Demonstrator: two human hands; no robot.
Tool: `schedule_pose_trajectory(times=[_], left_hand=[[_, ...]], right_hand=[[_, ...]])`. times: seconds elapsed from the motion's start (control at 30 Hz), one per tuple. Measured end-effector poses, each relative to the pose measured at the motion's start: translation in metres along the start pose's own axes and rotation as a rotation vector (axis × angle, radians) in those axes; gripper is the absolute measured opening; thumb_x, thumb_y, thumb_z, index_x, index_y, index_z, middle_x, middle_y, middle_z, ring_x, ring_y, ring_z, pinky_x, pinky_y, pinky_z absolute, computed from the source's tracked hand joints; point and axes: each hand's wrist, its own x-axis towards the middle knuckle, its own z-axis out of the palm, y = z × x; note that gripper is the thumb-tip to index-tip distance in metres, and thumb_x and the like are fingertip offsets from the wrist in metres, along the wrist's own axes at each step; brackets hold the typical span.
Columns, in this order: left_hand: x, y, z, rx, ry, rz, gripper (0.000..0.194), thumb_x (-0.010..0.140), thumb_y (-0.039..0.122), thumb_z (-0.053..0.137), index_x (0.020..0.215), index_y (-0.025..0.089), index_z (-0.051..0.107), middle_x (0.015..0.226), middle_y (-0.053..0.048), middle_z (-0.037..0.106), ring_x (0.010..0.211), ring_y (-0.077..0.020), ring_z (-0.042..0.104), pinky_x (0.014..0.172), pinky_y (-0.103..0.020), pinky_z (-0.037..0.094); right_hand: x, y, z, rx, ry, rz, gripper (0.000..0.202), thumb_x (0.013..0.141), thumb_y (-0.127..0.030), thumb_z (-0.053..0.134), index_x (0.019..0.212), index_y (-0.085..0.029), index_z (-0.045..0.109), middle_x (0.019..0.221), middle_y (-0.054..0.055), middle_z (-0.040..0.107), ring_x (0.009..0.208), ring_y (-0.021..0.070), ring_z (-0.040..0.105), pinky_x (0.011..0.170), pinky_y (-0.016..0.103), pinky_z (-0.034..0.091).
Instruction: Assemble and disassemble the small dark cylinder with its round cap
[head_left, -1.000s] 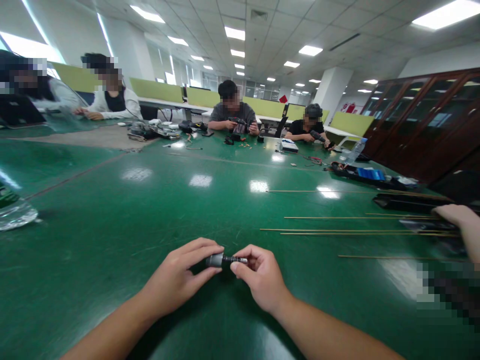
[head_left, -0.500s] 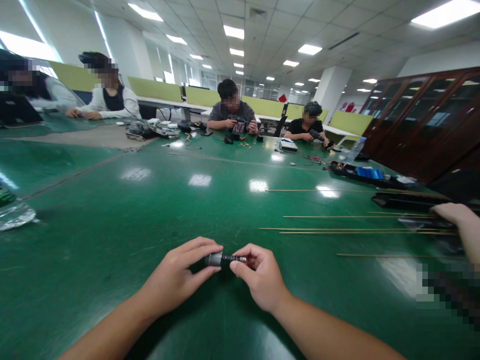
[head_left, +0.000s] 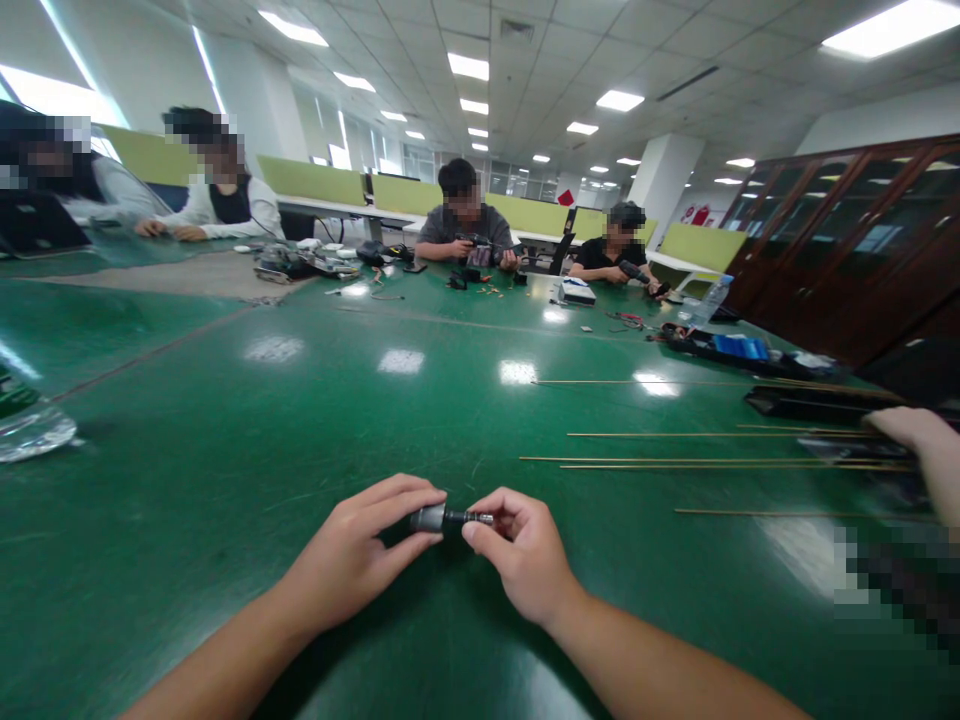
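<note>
Low over the green table (head_left: 300, 430), a short part with a grey cylindrical body and a thin black shaft (head_left: 430, 517) lies level between my hands. My left hand (head_left: 375, 540) grips the thick grey end between thumb and fingers. On the other side, my right hand (head_left: 517, 545) pinches the shaft near its silvery tip. My fingers cover some of the part, so its exact kind cannot be made out.
Several thin brass-coloured rods (head_left: 637, 460) lie to the right, near another person's hand (head_left: 911, 428). A clear bottle (head_left: 34, 430) is at the left edge. Co-workers sit across the table; a black tray (head_left: 701, 342) and a white box (head_left: 576, 292) lie farther back.
Both hands keep their hold on the part in nearly the same place. My right thumb has shifted very slightly right along the shaft.
</note>
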Motion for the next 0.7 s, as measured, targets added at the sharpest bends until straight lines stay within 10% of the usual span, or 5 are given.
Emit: schedule_pose_trajectory(times=[0.7], left_hand=[[-0.0030,-0.0027,-0.0010,-0.006,-0.018,-0.021,0.034,0.092,0.021,0.064,0.125,0.028,0.061,0.121,-0.004,0.063,0.110,-0.0166,0.061,0.096,-0.028,0.051]], right_hand=[[-0.0017,-0.0012,-0.0002,0.008,0.012,-0.010,0.013,0.081,-0.026,0.073,0.085,-0.015,0.068,0.067,-0.002,0.057,0.060,0.0117,0.048,0.059,0.025,0.038]])
